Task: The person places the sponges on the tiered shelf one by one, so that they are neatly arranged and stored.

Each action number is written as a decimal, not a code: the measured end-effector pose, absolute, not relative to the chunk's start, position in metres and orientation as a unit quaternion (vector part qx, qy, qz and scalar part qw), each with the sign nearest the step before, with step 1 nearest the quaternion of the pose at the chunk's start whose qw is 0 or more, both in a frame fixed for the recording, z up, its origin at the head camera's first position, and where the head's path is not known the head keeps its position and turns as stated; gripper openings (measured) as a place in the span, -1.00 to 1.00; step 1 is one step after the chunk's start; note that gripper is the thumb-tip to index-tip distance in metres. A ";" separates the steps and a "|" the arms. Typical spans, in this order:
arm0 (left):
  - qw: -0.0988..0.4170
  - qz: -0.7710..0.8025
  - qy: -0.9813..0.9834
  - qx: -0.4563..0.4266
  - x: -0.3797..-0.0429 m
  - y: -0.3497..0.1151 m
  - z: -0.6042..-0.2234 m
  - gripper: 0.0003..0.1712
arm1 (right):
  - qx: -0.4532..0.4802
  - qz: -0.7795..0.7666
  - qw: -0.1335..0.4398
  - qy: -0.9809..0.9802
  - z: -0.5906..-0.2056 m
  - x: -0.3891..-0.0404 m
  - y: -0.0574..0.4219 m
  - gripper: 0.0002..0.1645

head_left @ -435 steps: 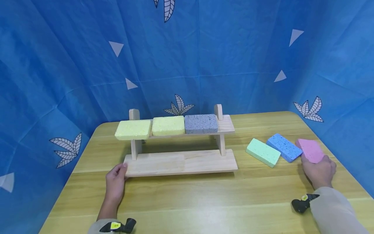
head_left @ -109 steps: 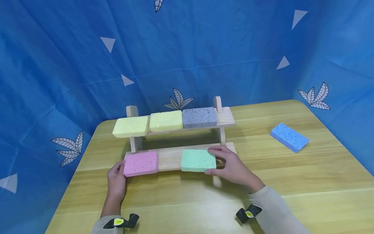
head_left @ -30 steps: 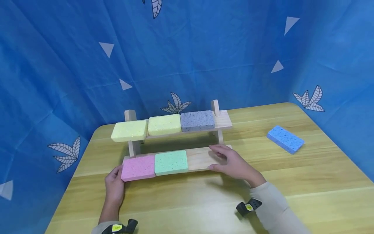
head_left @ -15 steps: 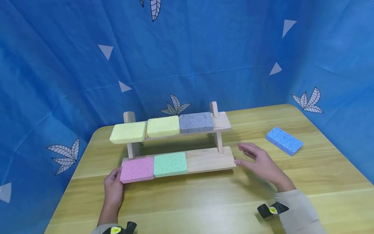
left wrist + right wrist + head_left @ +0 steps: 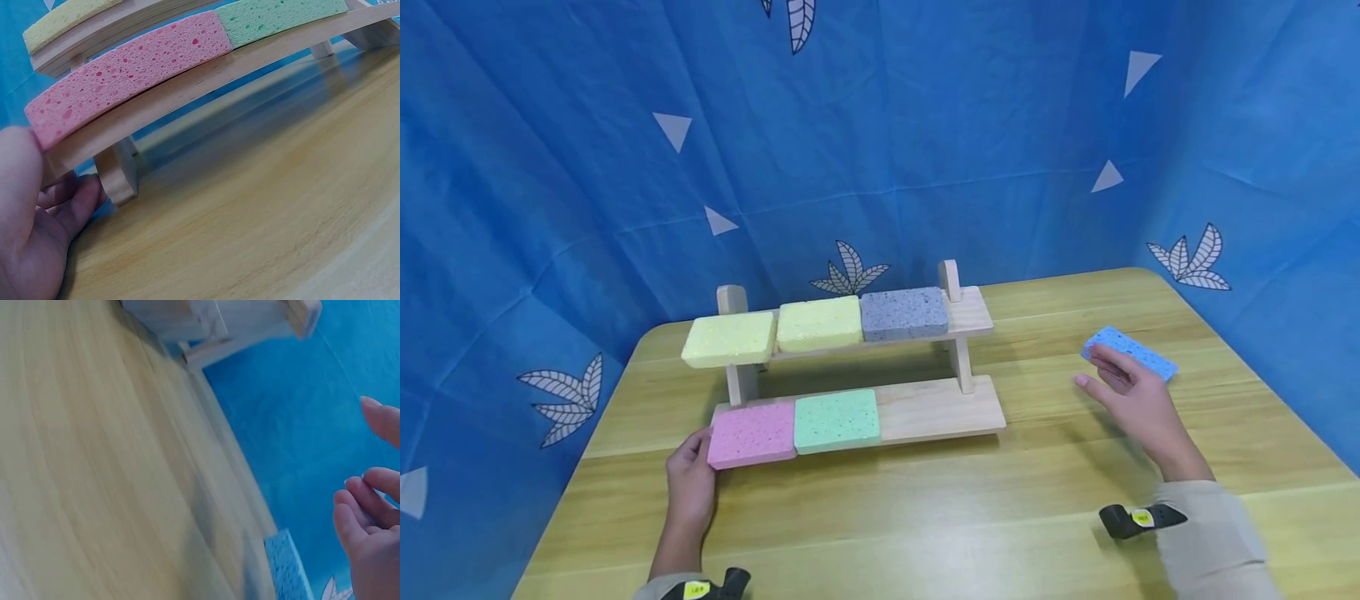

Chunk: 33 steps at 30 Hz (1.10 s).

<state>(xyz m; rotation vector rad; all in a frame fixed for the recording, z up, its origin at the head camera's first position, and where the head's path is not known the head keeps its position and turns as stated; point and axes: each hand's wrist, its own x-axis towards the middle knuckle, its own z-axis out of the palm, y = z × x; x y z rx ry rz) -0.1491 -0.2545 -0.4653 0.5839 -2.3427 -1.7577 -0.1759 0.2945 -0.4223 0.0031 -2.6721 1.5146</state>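
My left hand [image 5: 691,479] grips the left end of a two-tier wooden shelf [image 5: 940,410], thumb by the pink sponge [image 5: 752,435] and fingers under the lower board in the left wrist view. Beside the pink sponge on that board lies a green sponge [image 5: 837,422], edge against edge. Over the table at the right, my right hand [image 5: 1142,408] holds nothing, its thumb and fingers spread apart. It partly covers a blue sponge [image 5: 1131,348] in the head view. In the right wrist view, the blue sponge [image 5: 287,569] lies below the fingers.
Two yellow sponges [image 5: 730,339] and a purple-grey sponge [image 5: 904,314] sit on the upper board; the leftmost overhangs its end. A wooden table [image 5: 880,517] carries everything. Blue patterned cloth [image 5: 910,142] hangs behind and at both sides.
The green sponge has gone from the right side of the lower board to beside the pink one. My right hand has let go and moved right to the blue sponge; the left stays put.
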 end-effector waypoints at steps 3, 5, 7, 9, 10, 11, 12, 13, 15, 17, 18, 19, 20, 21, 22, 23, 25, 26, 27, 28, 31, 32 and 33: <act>0.078 -0.590 -0.780 0.193 -0.150 -0.254 -0.465 -0.49 | -0.020 0.493 0.047 -0.868 -0.425 -0.178 0.304 -0.16; 0.080 -0.590 -0.779 0.196 -0.149 -0.254 -0.465 -0.50 | -0.034 0.496 0.056 -0.866 -0.427 -0.180 0.309 -0.16; 0.082 -0.590 -0.778 0.199 -0.150 -0.254 -0.465 -0.51 | -0.049 0.495 0.063 -0.865 -0.429 -0.182 0.314 -0.16; 0.083 -0.589 -0.778 0.202 -0.150 -0.254 -0.465 -0.52 | -0.065 0.487 0.068 -0.868 -0.430 -0.184 0.320 -0.15; 0.085 -0.589 -0.777 0.202 -0.150 -0.254 -0.465 -0.53 | -0.072 0.483 0.070 -0.870 -0.431 -0.185 0.322 -0.14; 0.087 -0.590 -0.776 0.203 -0.150 -0.254 -0.465 -0.53 | -0.079 0.479 0.071 -0.872 -0.431 -0.186 0.325 -0.12; 0.087 -0.591 -0.775 0.203 -0.150 -0.254 -0.466 -0.53 | -0.085 0.473 0.073 -0.874 -0.431 -0.186 0.328 -0.12; 0.089 -0.593 -0.774 0.204 -0.150 -0.254 -0.466 -0.54 | -0.091 0.469 0.075 -0.875 -0.432 -0.187 0.332 -0.11; 0.089 -0.594 -0.773 0.203 -0.150 -0.254 -0.466 -0.53 | -0.107 0.472 0.078 -0.872 -0.432 -0.189 0.338 -0.10; 0.088 -0.595 -0.773 0.204 -0.149 -0.253 -0.466 -0.53 | -0.125 0.478 0.079 -0.866 -0.433 -0.190 0.344 -0.08; 0.087 -0.595 -0.772 0.204 -0.149 -0.253 -0.465 -0.53 | -0.134 0.482 0.079 -0.862 -0.433 -0.190 0.346 -0.07; 0.086 -0.596 -0.772 0.204 -0.149 -0.253 -0.465 -0.53 | -0.143 0.488 0.078 -0.858 -0.433 -0.191 0.349 -0.07; 0.084 -0.596 -0.772 0.203 -0.149 -0.253 -0.465 -0.52 | -0.152 0.492 0.077 -0.854 -0.434 -0.191 0.351 -0.06; 0.083 -0.598 -0.771 0.203 -0.150 -0.253 -0.465 -0.52 | -0.161 0.495 0.073 -0.851 -0.435 -0.192 0.353 -0.05; 0.080 -0.599 -0.770 0.202 -0.149 -0.254 -0.465 -0.51 | -0.166 0.497 0.071 -0.849 -0.436 -0.192 0.355 -0.04; 0.078 -0.601 -0.770 0.201 -0.150 -0.254 -0.465 -0.50 | -0.172 0.500 0.068 -0.846 -0.437 -0.192 0.356 -0.03; 0.075 -0.603 -0.768 0.200 -0.150 -0.254 -0.465 -0.49 | -0.180 0.501 0.064 -0.844 -0.439 -0.192 0.359 -0.03; 0.074 -0.604 -0.768 0.199 -0.150 -0.254 -0.464 -0.49 | -0.185 0.501 0.060 -0.844 -0.440 -0.192 0.360 -0.03; 0.075 -0.605 -0.767 0.199 -0.150 -0.254 -0.465 -0.49 | -0.189 0.500 0.057 -0.843 -0.442 -0.192 0.361 -0.03; 0.075 -0.605 -0.767 0.199 -0.149 -0.254 -0.465 -0.49 | -0.195 0.501 0.055 -0.842 -0.444 -0.191 0.362 -0.02; 0.079 -0.605 -0.766 0.201 -0.150 -0.253 -0.465 -0.51 | -0.213 0.494 0.053 -0.841 -0.450 -0.190 0.364 -0.02; 0.079 -0.605 -0.766 0.201 -0.150 -0.253 -0.465 -0.50 | -0.217 0.490 0.056 -0.842 -0.452 -0.190 0.364 -0.02; 0.079 -0.605 -0.766 0.200 -0.150 -0.253 -0.465 -0.50 | -0.221 0.489 0.057 -0.842 -0.454 -0.191 0.365 -0.02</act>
